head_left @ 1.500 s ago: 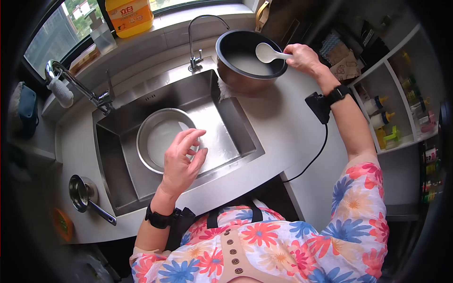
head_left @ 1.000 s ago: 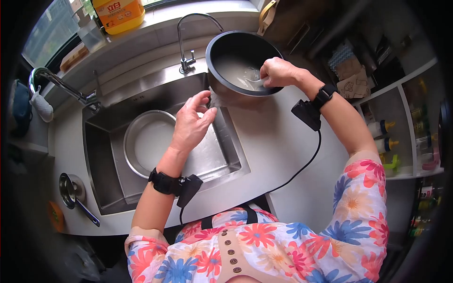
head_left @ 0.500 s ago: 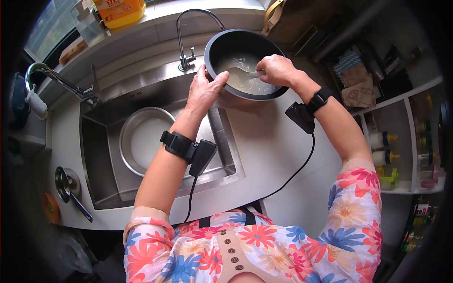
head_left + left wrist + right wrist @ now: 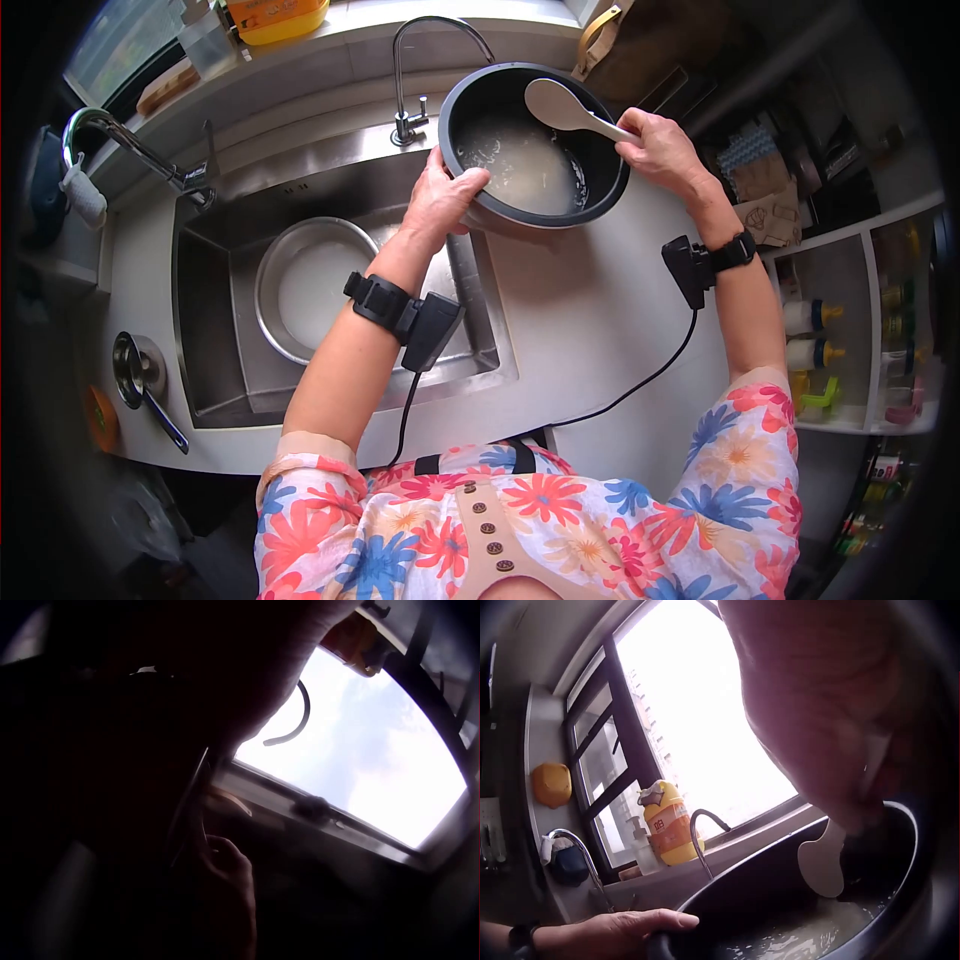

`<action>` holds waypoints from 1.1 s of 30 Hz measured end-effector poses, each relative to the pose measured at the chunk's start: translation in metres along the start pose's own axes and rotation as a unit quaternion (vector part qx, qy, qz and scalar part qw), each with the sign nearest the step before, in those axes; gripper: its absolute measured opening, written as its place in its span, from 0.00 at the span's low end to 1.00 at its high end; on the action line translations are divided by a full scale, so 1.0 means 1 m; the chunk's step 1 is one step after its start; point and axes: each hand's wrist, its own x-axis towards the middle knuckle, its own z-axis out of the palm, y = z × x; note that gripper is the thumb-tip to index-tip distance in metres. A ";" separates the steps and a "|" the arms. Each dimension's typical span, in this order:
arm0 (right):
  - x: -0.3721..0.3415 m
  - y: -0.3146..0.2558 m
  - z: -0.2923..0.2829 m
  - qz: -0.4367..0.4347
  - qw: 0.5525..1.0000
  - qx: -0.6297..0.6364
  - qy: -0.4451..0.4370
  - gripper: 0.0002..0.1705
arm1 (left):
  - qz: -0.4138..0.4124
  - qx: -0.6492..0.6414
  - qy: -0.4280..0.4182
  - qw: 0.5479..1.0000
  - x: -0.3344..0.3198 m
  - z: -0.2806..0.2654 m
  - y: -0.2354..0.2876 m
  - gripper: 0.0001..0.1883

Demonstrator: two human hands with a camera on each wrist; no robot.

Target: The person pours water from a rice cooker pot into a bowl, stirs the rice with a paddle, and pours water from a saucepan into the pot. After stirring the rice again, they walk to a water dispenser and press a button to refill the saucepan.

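Note:
A dark-lined pot [image 4: 610, 195] with cloudy liquid and pale grains stands tilted at the counter's sink edge. The left hand [image 4: 440, 200] grips its left rim, thumb on top and fingers down the outside. Pinched by its handle in the right hand [image 4: 662, 150], a white spoon [image 4: 558, 104] is over the pot's far right part, above the liquid. In the right wrist view the spoon's bowl [image 4: 823, 864] hangs inside the pot and the left thumb lies on the rim. The left wrist view is mostly dark.
The steel sink [image 4: 215, 370] holds a round metal pan [image 4: 310, 290] left of the pot. A slim faucet [image 4: 405, 80] rises behind the pot, a larger faucet [image 4: 140, 150] at left. A small saucepan [image 4: 128, 370] sits on the left counter; a cable [image 4: 640, 385] crosses the front counter.
The left hand moved from above the sink to the pot and gripped its rim. The right hand dipped the spoon, then lifted it out of the liquid. The pot now tilts toward the person.

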 end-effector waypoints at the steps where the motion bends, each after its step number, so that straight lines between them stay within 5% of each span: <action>1: -0.001 0.004 0.004 -0.001 1.000 0.015 -0.014 0.12 | -0.009 -0.004 -0.005 1.000 -0.002 0.001 0.000 0.37; 13: -0.019 0.006 0.010 0.061 0.971 0.229 -0.034 0.11 | -0.028 -0.018 -0.026 0.999 -0.007 0.000 -0.002 0.37; 20: -0.030 0.010 0.034 0.025 0.896 0.434 -0.085 0.12 | -0.042 -0.041 -0.025 0.998 -0.017 -0.003 -0.001 0.33; 22: -0.033 0.011 0.043 0.002 0.844 0.533 -0.058 0.13 | -0.038 -0.059 -0.014 0.997 -0.015 -0.004 -0.007 0.32; 33: -0.064 -0.039 0.035 -0.029 0.824 0.566 -0.007 0.13 | 0.015 -0.202 -0.041 0.978 -0.047 -0.036 -0.035 0.21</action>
